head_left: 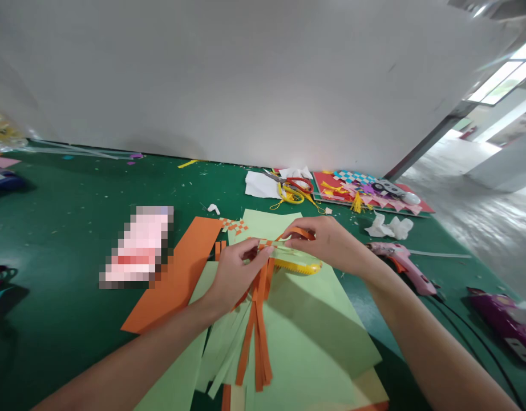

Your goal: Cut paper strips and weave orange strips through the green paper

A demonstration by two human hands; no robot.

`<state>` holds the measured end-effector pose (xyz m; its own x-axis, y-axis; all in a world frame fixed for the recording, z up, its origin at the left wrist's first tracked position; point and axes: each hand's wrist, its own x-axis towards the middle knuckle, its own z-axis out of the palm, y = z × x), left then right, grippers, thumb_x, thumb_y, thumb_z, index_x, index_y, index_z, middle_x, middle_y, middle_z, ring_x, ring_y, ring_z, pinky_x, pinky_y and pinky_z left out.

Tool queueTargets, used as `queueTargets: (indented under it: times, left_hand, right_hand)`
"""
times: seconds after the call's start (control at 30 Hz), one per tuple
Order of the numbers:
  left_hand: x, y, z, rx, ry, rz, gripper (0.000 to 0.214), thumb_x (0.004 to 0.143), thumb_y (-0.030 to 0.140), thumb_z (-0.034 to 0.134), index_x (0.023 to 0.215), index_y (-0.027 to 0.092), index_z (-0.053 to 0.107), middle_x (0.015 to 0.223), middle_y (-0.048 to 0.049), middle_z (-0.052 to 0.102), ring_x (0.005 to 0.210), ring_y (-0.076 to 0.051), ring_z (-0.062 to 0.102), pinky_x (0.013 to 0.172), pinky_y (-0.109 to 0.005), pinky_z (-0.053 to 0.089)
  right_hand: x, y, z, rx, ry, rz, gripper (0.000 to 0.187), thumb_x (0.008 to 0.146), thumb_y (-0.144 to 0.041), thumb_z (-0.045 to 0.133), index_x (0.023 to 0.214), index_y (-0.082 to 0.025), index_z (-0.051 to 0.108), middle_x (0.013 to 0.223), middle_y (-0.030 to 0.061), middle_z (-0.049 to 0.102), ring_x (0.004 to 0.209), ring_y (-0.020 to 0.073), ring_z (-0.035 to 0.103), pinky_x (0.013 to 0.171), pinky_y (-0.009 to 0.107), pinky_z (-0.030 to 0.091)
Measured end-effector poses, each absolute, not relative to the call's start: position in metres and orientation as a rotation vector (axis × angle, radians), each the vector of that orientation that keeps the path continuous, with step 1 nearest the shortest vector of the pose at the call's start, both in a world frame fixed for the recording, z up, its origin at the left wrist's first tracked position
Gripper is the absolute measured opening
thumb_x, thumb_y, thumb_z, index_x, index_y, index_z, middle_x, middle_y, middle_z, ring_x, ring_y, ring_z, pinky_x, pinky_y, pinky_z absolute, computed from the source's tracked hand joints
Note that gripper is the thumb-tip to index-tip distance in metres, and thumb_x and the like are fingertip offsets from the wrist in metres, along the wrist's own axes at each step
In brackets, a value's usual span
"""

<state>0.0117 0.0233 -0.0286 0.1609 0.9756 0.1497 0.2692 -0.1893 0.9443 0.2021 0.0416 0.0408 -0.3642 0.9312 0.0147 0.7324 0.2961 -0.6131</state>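
My left hand [237,271] is closed in a pinch on a bundle of orange and light green paper strips [257,337] that hang down toward me. My right hand [327,242] pinches the other end of the same woven strip piece, with an orange strip [298,232] looping over its fingers. Just under the right hand lies a yellow tape dispenser [299,265]. Both hands hover above light green paper sheets [314,337] on the green table [66,240]. An orange paper sheet [177,279] lies to the left.
A pink glue gun [400,265] lies right of my right hand, its cord trailing toward me. Scissors with yellow and red handles [295,191], white paper scraps and a red board with woven paper pieces [365,191] sit farther back. A small woven square [235,225] and a blurred pink object [138,245] lie left.
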Motion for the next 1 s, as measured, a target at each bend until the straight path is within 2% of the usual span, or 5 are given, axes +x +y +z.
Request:
queueTargets:
  times: [0.23, 0.47, 0.6, 0.83, 1.0]
  left_hand:
    - [0.0115, 0.0233, -0.0268, 1.596, 1.213, 1.069, 0.039, 0.083, 0.035, 0.054, 0.059, 0.02, 0.028, 0.058, 0.006, 0.023, 0.054, -0.01, 0.024, 0.049, -0.023, 0.021]
    - [0.012, 0.0232, -0.029, 1.551, 1.2, 1.059, 0.03, 0.083, 0.035, 0.054, 0.061, 0.019, 0.042, 0.059, 0.0057, 0.033, 0.056, -0.01, 0.031, 0.051, -0.022, 0.026]
    - [0.0115, 0.0231, -0.0295, 1.559, 1.205, 1.061, 0.036, 0.084, 0.033, 0.054, 0.058, 0.019, 0.033, 0.059, 0.0056, 0.024, 0.055, -0.009, 0.026, 0.05, -0.022, 0.023]
    - [0.0114, 0.0229, -0.0276, 1.574, 1.213, 1.078, 0.036, 0.084, 0.032, 0.053, 0.058, 0.019, 0.031, 0.058, 0.0057, 0.026, 0.055, -0.009, 0.026, 0.051, -0.022, 0.023]
    - [0.0105, 0.0223, -0.0234, 1.599, 1.21, 1.093, 0.035, 0.084, 0.032, 0.053, 0.057, 0.019, 0.034, 0.057, 0.006, 0.027, 0.054, -0.009, 0.026, 0.05, -0.022, 0.023]
  right_hand:
    - [0.2022, 0.0414, 0.0459, -1.433, -2.098, 0.911, 0.022, 0.082, -0.037, 0.057, 0.09, -0.021, 0.069, 0.076, 0.0002, 0.066, 0.065, 0.0128, 0.053, 0.059, 0.025, 0.039]
    - [0.1994, 0.0416, 0.0498, -1.334, -1.901, 1.212, 0.034, 0.09, -0.043, 0.045, 0.097, -0.017, 0.066, 0.077, 0.0052, 0.071, 0.065, 0.013, 0.056, 0.063, 0.025, 0.044]
    - [0.2021, 0.0423, 0.0501, -1.328, -1.868, 1.3, 0.032, 0.089, -0.041, 0.048, 0.1, -0.016, 0.064, 0.08, 0.006, 0.071, 0.065, 0.0123, 0.056, 0.06, 0.025, 0.043]
    - [0.2065, 0.0435, 0.0476, -1.382, -1.903, 1.286, 0.022, 0.082, -0.041, 0.057, 0.086, -0.019, 0.055, 0.077, 0.003, 0.069, 0.066, 0.0127, 0.057, 0.062, 0.025, 0.043]
    - [0.202, 0.0413, 0.0455, -1.506, -2.155, 1.083, 0.025, 0.078, -0.042, 0.061, 0.071, -0.018, 0.064, 0.065, -0.0007, 0.06, 0.057, 0.0101, 0.047, 0.049, 0.022, 0.033]
